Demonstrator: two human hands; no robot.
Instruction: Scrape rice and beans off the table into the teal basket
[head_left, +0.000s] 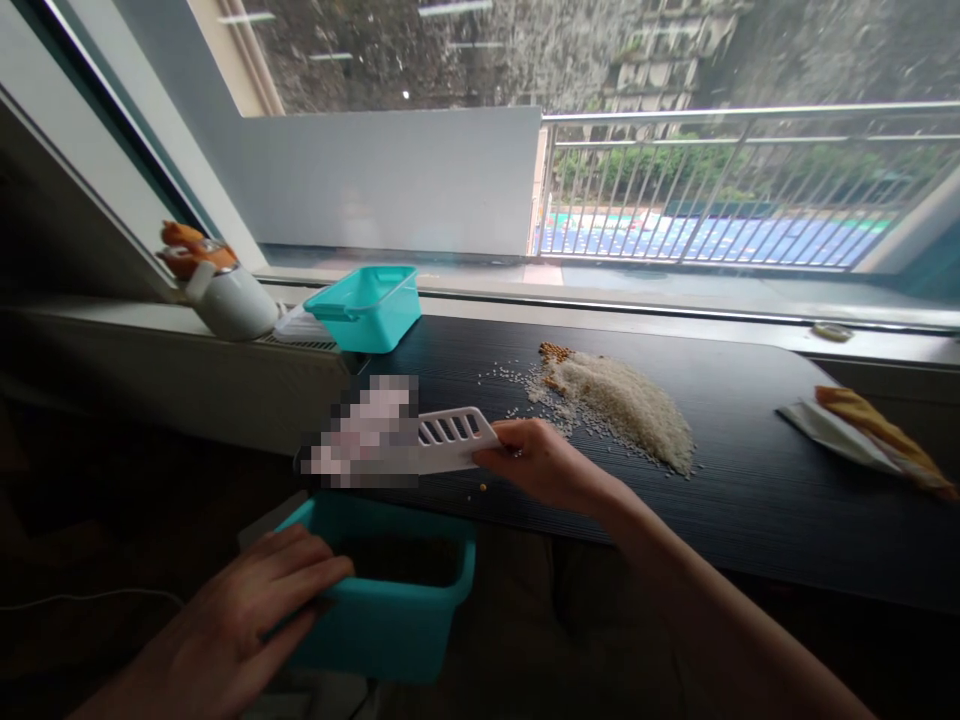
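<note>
My right hand (536, 455) pinches the near end of a white slotted plastic piece (450, 450), held over the table's front edge. Its far side runs into a pixelated patch, so its full shape is hidden. My left hand (274, 590) grips the rim of a turquoise plastic bin (382, 625) below the table edge. The inside of that bin is dark, and its contents cannot be made out. A heap of white rice (626, 400) lies spread on the table, beyond my right hand. Small orange-brown grains (555, 352) sit at the heap's far left end.
The dark table (735, 480) stands against a window with a railing (697, 190) outside. A second turquoise container (382, 310) rests at the back left, near a white mug-like vessel (236, 300) holding an orange figure (191, 250). A yellow and white packet (862, 430) lies at right.
</note>
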